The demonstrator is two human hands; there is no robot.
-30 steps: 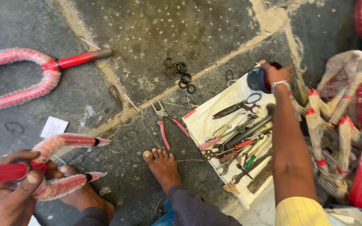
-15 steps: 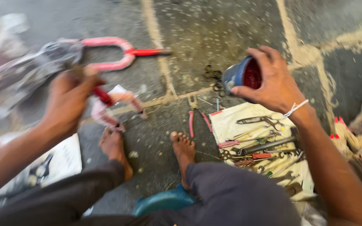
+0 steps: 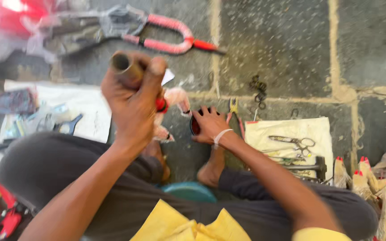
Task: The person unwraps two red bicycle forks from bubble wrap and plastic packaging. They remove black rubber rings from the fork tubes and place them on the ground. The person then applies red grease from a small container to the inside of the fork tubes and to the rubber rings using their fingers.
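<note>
1. The person wears a yellow shirt (image 3: pixel 188 225) with short sleeves; one yellow sleeve edge is seen at the right arm.
2. The trousers (image 3: pixel 68 174) are dark grey and cover both legs down to the ankles.
3. Both feet are bare, without shoes.
4. On the wrist of the right hand (image 3: pixel 208 122) there is a thin white band (image 3: pixel 221 135).
5. The left hand (image 3: pixel 132 100) has no ring and no band.

Left hand (image 3: pixel 132 100) raised, fist seemingly closed (right (image 3: pixel 208 125) lowered).
</note>
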